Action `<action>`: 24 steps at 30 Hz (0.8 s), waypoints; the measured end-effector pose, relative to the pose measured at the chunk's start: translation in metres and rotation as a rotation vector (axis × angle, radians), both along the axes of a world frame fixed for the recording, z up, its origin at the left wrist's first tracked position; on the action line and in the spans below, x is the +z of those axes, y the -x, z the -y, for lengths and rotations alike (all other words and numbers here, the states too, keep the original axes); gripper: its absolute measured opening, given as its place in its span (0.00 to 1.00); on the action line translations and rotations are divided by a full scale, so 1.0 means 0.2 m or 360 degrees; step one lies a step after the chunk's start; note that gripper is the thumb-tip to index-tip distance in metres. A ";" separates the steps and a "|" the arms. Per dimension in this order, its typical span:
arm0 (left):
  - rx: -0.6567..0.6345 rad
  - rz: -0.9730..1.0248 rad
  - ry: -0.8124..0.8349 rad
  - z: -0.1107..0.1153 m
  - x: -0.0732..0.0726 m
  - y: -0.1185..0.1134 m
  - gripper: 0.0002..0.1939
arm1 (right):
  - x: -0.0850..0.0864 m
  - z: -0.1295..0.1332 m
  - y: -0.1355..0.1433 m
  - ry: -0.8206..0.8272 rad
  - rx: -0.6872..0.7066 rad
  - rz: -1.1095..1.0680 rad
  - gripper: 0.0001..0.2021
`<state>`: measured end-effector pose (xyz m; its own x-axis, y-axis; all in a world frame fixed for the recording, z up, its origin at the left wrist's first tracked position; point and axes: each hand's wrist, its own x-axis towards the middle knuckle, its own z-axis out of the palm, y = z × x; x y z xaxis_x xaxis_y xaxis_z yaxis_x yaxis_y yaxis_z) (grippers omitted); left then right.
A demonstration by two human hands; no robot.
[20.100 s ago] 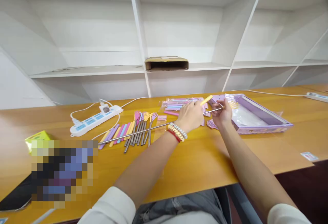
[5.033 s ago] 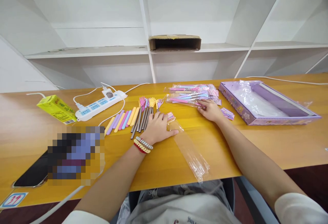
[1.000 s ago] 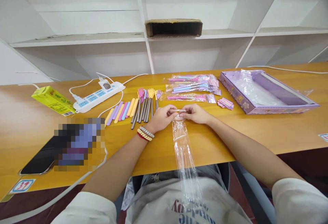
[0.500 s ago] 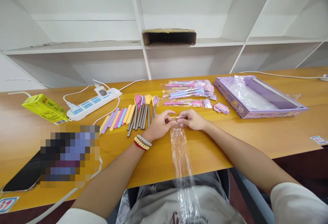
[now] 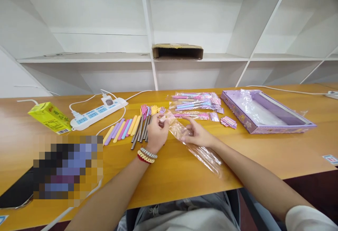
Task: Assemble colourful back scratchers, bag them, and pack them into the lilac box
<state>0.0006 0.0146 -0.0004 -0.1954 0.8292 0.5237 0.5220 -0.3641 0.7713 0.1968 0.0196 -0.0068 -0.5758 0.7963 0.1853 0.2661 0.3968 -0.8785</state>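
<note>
A long clear plastic bag [image 5: 200,151] slants across the front of the table, its top end up and to the left. My left hand [image 5: 157,134] pinches that top end between thumb and fingers. Lower on the bag is my right hand [image 5: 196,134], its thumb and curled fingers on the film and its index finger stretched out. Just beyond my left hand lie several metal rods with small hand-shaped heads [image 5: 154,110] in pink, yellow and purple, like back scratchers. Left of them is a row of coloured handle sleeves [image 5: 124,129]. My left hand hides part of the rods.
Packed bags of coloured sticks [image 5: 195,104] lie at the back, beside small printed cards [image 5: 228,122]. A purple box [image 5: 250,128] holding clear film stands right. Leftward are a power strip [image 5: 99,114], a yellow drink carton [image 5: 50,117] and a partly blurred dark device [image 5: 17,188].
My hands have moved apart, the left one toward the rods. The bag's lower end has swung from my lap up onto the table, to the right.
</note>
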 end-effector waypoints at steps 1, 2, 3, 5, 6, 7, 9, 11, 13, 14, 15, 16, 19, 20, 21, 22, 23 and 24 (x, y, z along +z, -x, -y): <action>0.0108 0.0040 -0.0049 -0.01 0.00 0.01 0.12 | 0.02 0.02 0.00 -0.0115 -0.0019 0.0112 0.46; 0.0190 0.0081 -0.0093 -0.01 0.01 0.02 0.12 | 0.04 0.04 0.00 -0.0240 -0.0066 0.0229 0.51; 0.0251 0.0118 -0.0126 -0.02 0.01 0.03 0.13 | 0.05 0.05 0.01 -0.0364 -0.0131 0.0359 0.54; 0.0329 0.0191 -0.0154 -0.03 0.01 0.05 0.13 | 0.06 0.09 0.03 -0.0534 -0.0294 0.0591 0.55; 0.0340 0.0232 -0.0153 -0.04 0.01 0.05 0.14 | 0.06 0.10 0.05 -0.0576 -0.0364 0.0680 0.52; 0.0324 0.0283 -0.0146 -0.05 0.01 0.05 0.15 | 0.06 0.11 0.06 -0.0602 -0.0413 0.0742 0.49; 0.0209 0.0399 -0.0111 -0.05 0.02 0.05 0.17 | 0.06 0.11 0.07 -0.0654 -0.0434 0.0770 0.43; 0.0056 0.0490 -0.0045 -0.05 0.02 0.05 0.21 | 0.07 0.09 0.05 -0.0730 -0.0443 0.0705 0.38; -0.0022 0.0483 0.0027 -0.05 0.02 0.06 0.24 | 0.09 0.04 -0.01 -0.0809 -0.0524 0.0616 0.32; -0.0029 0.0429 0.0050 -0.05 0.02 0.06 0.25 | 0.11 0.01 -0.06 -0.0843 -0.0606 0.0568 0.29; -0.0024 0.0346 0.0058 -0.04 0.01 0.07 0.25 | 0.13 -0.02 -0.12 -0.0869 -0.0711 0.0526 0.27; -0.0017 0.0238 0.0058 -0.04 0.01 0.07 0.25 | 0.16 -0.06 -0.19 -0.0890 -0.0843 0.0478 0.25; -0.0013 -0.0126 0.0065 -0.03 -0.01 0.08 0.24 | 0.27 -0.18 -0.44 -0.0942 -0.1361 0.0471 0.24; -0.0015 -0.0224 0.0076 -0.03 -0.01 0.09 0.23 | 0.31 -0.22 -0.54 -0.0944 -0.1526 0.0520 0.23; -0.0019 -0.0307 0.0088 -0.03 -0.02 0.08 0.22 | 0.35 -0.26 -0.63 -0.0934 -0.1665 0.0593 0.22; -0.0024 -0.0371 0.0099 -0.03 -0.02 0.08 0.22 | 0.39 -0.30 -0.72 -0.0920 -0.1796 0.0676 0.22; -0.0029 -0.0421 0.0104 -0.03 -0.03 0.08 0.21 | 0.42 -0.33 -0.81 -0.0889 -0.1904 0.0753 0.22; -0.0037 -0.0460 0.0107 -0.03 -0.03 0.07 0.21 | 0.44 -0.36 -0.90 -0.0822 -0.1975 0.0838 0.22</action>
<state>-0.0138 0.0213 -0.0064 -0.0269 0.8663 0.4988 0.7157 -0.3316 0.6146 0.3762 0.0923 0.0806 0.3340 0.7350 0.5901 0.9104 -0.0893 -0.4040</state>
